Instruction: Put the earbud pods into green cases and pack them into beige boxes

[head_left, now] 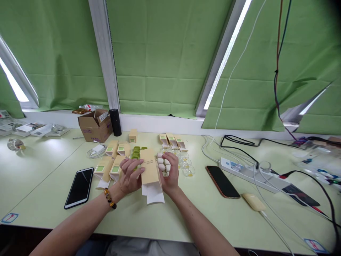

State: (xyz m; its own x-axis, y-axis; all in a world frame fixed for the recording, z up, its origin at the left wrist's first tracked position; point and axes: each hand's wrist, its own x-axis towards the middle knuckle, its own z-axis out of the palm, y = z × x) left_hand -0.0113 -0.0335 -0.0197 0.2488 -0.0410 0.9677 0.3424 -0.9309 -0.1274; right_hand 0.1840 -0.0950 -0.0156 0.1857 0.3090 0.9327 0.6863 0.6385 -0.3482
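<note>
Between my two hands a small tan cardboard box (149, 161) is tilted over the table, its white flaps (155, 193) hanging open toward me. My left hand (131, 174) grips the left side, fingers bent over the edge. On the right side, my right hand (170, 174) has its thumb against the box; its fingers curve upward beside several white capped pieces (163, 164). Green cups or lids (135, 153) stand just behind the box, partly hidden by it. Clear plastic pieces with yellow inside (188, 167) lie to the right of my right hand.
More small tan boxes (104, 167) stand left of my hands, others (172, 140) behind. Left lies a phone (79, 187); right, another phone (222, 181), a power strip (247, 174) and loose cables. A brown carton (95, 127) and black cylinder (115, 122) stand near the wall.
</note>
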